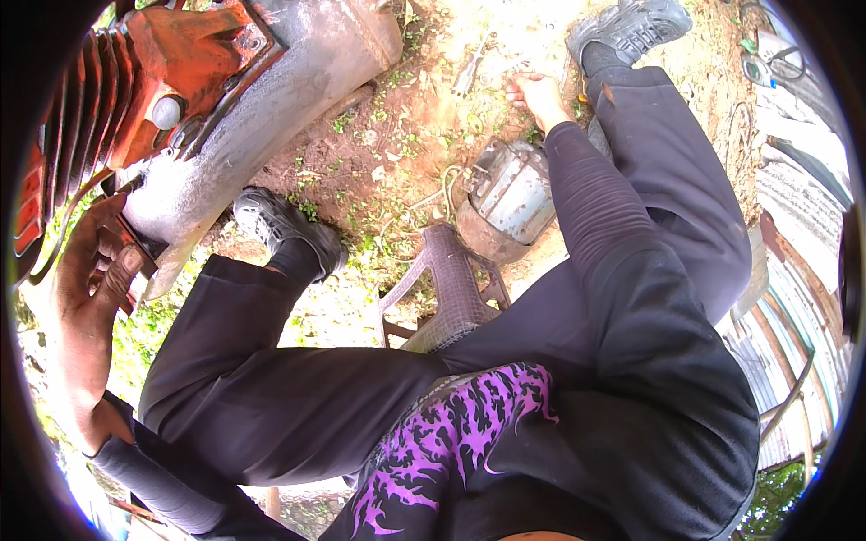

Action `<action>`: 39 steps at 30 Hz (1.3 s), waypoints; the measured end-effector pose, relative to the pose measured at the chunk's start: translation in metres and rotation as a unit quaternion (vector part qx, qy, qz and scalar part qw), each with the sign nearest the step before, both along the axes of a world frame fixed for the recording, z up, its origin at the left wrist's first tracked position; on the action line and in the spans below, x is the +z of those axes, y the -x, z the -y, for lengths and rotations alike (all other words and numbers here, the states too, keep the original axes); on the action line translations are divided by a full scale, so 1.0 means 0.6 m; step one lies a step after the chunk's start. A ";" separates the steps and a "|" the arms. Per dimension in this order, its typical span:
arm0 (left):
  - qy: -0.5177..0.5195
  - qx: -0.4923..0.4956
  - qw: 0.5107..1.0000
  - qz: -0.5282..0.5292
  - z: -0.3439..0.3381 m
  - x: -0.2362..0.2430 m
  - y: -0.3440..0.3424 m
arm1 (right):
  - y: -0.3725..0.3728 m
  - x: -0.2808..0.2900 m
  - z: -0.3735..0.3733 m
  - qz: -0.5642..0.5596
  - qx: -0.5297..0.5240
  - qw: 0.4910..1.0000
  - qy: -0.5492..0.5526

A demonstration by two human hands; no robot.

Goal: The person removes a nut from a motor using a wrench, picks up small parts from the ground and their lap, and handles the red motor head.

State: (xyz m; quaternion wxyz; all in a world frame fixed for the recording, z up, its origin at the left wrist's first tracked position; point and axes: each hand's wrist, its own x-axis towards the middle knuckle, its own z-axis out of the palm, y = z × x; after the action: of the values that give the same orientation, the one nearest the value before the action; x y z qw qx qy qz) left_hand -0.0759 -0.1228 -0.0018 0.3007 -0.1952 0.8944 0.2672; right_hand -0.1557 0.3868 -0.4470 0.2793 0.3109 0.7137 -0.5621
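Observation:
At the far left stands a red finned engine (180,68) joined to a pale, dirty metal casing (216,158). My left hand (95,270) is at its lower end, fingers and thumb curled round a dark metal bracket (135,239); part of the grip is hidden. My right hand (538,97) reaches down and forward to the ground near my far foot. Its bent fingers show slightly apart, and I see nothing held in them. Just left of it lies a metal hand tool (468,72). Small shiny pieces beside the fingertips are too bright to make out.
A rusty, cylindrical motor (510,198) lies between my legs, with a loose cable (448,185) beside it. I straddle a low brownish plastic stool (446,279). Corrugated sheets (794,334) and scrap line the right side. The ground is bare earth with small weeds.

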 end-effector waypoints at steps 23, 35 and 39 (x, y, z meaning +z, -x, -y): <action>-0.017 -0.013 1.000 0.017 -0.029 0.004 0.024 | -0.043 0.030 0.034 0.050 0.546 0.802 -0.239; 0.024 -0.032 0.999 -0.023 -0.026 -0.001 0.020 | -0.067 -0.003 0.050 -0.007 0.427 0.866 -0.259; -0.003 0.058 0.997 0.049 -0.034 0.013 0.028 | -0.056 -0.068 0.073 -0.056 0.509 0.824 -0.242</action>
State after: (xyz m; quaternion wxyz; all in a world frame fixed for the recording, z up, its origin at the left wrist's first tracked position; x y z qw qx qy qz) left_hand -0.0926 -0.1027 0.0061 0.3292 -0.2587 0.8647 0.2774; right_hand -0.1223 0.3432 -0.4879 0.4009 -0.0711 0.8981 -0.1662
